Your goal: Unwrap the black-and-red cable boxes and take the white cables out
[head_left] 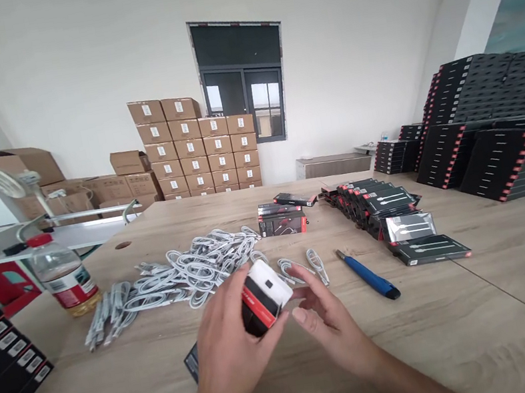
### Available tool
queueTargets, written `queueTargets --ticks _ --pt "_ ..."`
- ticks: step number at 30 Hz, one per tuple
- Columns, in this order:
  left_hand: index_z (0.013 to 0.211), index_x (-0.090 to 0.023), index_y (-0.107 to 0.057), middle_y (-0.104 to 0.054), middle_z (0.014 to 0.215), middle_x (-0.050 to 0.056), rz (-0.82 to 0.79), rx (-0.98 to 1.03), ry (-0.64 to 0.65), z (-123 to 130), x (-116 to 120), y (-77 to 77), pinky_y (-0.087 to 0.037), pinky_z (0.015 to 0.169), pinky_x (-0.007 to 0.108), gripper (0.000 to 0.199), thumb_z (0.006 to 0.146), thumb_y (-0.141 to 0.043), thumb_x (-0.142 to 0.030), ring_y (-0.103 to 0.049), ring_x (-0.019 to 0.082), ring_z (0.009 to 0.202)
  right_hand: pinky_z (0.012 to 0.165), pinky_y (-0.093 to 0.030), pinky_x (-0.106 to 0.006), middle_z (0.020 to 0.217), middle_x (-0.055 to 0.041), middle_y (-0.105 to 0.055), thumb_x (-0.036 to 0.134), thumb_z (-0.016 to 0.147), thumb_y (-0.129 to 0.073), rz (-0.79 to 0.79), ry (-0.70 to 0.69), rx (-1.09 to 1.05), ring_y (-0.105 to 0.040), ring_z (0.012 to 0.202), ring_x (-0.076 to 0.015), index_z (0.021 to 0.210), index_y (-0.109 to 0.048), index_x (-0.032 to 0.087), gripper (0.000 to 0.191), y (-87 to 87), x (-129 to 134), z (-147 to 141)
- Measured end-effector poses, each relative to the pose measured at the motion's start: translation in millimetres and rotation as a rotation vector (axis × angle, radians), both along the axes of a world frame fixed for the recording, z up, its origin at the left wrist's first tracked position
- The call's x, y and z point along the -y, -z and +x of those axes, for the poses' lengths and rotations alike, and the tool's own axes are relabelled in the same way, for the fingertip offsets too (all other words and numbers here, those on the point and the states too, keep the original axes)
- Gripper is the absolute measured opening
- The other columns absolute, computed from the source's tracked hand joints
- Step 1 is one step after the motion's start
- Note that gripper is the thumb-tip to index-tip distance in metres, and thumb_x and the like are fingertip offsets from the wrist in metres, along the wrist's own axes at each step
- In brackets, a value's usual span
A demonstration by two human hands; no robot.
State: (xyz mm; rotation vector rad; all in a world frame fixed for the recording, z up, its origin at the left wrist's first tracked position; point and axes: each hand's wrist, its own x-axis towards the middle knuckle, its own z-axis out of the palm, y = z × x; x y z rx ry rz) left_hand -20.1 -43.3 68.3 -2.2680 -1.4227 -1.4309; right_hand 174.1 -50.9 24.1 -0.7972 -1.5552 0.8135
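Note:
My left hand is wrapped around a small black-and-red box, tilted over the table. A white block with a dark square port shows at the box's end. Just right of it, my right hand has thumb and fingers curved and apart; its fingertips are close to the white block, and I cannot tell whether they touch it. Under my left wrist, part of a dark flat box pokes out. Coiled white cables lie in a heap beyond my hands, with a single coil near the right fingers.
A blue-handled cutter lies on the right. Several black boxes are piled behind it, with taller stacks at far right. A few boxes sit mid-table. On the left are a bottle and more stacked black boxes.

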Motion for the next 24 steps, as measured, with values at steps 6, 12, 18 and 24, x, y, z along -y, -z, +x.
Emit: queueTargets --ticks 6,12,18,24 --pt "0.134 -0.026 -0.042 -0.059 0.111 0.005 0.0 0.662 0.115 1 2 0.0 -0.054 0.074 0.031 0.069 0.078 -0.077 -0.047 -0.063 0.019 0.084 0.094 -0.054 -0.038 0.146 -0.0083 -0.055 0.028 0.097 -0.059 0.212 0.068 0.141 -0.064 0.119 -0.0238 0.156 -0.025 0.039 0.069 6.0 10 -9" --pt "0.13 -0.03 -0.045 -0.057 0.133 0.008 -0.286 0.692 0.331 15 13 11.4 -0.05 0.102 0.04 0.036 0.1 -0.045 -0.049 -0.059 0.024 0.121 0.098 -0.054 -0.041 0.143 -0.0109 -0.059 0.026 0.093 -0.063 0.34 0.213 0.205 -0.062 0.122 -0.0264 0.151 -0.034 0.031 0.066 -2.2 12 -5" --pt "0.121 -0.028 -0.059 -0.064 0.129 0.005 -0.382 0.613 0.447 14 15 6.0 -0.054 0.095 0.033 0.028 0.099 -0.052 -0.043 -0.063 0.022 0.116 0.094 -0.056 -0.04 0.131 -0.0093 -0.065 0.023 0.095 -0.061 0.387 0.368 0.211 -0.065 0.115 -0.0255 0.14 -0.052 0.029 0.047 -16.7 7 6" --pt "0.118 -0.03 -0.064 -0.063 0.132 0.004 -0.228 0.464 0.399 11 14 8.2 -0.051 0.103 0.033 0.021 0.1 -0.053 -0.031 -0.06 0.02 0.122 0.105 -0.053 -0.037 0.134 -0.006 -0.066 0.018 0.097 -0.057 0.385 0.282 0.213 -0.063 0.123 -0.0222 0.141 -0.052 0.034 0.047 -21.8 12 11"
